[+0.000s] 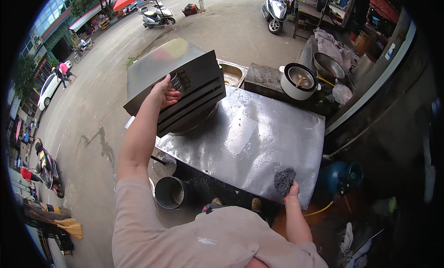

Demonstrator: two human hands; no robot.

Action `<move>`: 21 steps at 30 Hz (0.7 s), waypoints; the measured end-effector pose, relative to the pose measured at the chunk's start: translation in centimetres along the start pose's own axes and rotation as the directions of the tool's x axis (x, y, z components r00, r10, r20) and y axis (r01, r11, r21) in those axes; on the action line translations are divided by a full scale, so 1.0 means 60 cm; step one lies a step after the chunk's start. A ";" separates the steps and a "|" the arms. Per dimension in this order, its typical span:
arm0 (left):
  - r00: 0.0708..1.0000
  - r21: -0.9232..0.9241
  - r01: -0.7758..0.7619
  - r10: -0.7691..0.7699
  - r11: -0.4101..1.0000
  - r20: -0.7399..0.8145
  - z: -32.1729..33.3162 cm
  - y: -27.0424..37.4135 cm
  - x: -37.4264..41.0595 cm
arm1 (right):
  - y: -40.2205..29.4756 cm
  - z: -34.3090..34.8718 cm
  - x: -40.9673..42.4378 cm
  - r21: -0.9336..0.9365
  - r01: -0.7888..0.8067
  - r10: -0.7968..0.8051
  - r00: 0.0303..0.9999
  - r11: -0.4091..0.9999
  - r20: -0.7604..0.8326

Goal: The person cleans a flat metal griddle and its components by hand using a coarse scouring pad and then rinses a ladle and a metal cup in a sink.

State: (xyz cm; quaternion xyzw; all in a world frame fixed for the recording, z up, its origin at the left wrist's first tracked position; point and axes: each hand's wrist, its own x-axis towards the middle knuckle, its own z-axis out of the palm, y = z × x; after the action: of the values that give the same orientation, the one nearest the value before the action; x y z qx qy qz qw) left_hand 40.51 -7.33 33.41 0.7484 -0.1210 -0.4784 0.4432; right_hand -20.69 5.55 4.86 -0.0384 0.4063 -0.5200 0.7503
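My left hand (165, 92) is curled around a small dark cylindrical metal piece (176, 81) against the front of a stainless-steel box (194, 94). Whether the piece is fixed to the box is unclear. Long horizontal slots run across that front, and the box sits tilted in view above a round rim (194, 127). Lower right, my right hand (292, 192) grips a dark steel-wool scrubber (284, 180) at the near corner of a stainless-steel tabletop (267, 136). Wet patches and droplets shine on the metal.
Behind the table are a steel sink (233, 73) and a white pot (299, 84) with a bowl inside. A bucket (170, 192) stands below, left of my feet. A blue gas cylinder (338, 177) with a yellow hose (319, 210) is at right. Scooters and people occupy the street.
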 end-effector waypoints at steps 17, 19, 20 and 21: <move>0.985 0.959 -0.105 -0.107 0.263 0.137 0.061 -0.546 0.177 | 0.244 0.136 0.286 -0.702 0.291 -0.259 0.783 -0.650 0.565; 0.984 0.985 -0.078 -0.143 0.156 0.101 0.093 -0.539 0.170 | 0.284 0.265 0.397 -0.620 0.432 -0.171 0.714 -0.655 0.679; 0.984 0.993 -0.075 -0.153 0.091 0.089 0.109 -0.541 0.174 | 0.294 0.325 0.469 -0.580 0.518 -0.144 0.655 -0.629 0.742; 0.991 0.997 -0.019 -0.130 0.076 0.029 0.108 -0.573 0.184 | 0.298 0.405 0.529 -0.504 0.597 -0.096 0.582 -0.624 0.807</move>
State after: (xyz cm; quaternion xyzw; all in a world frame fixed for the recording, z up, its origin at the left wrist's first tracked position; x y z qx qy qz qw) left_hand 32.47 2.31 -1.10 0.8264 -0.4091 -0.3259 -0.2085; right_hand 12.59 -20.90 -5.61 -0.8666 0.4411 -0.2035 0.1137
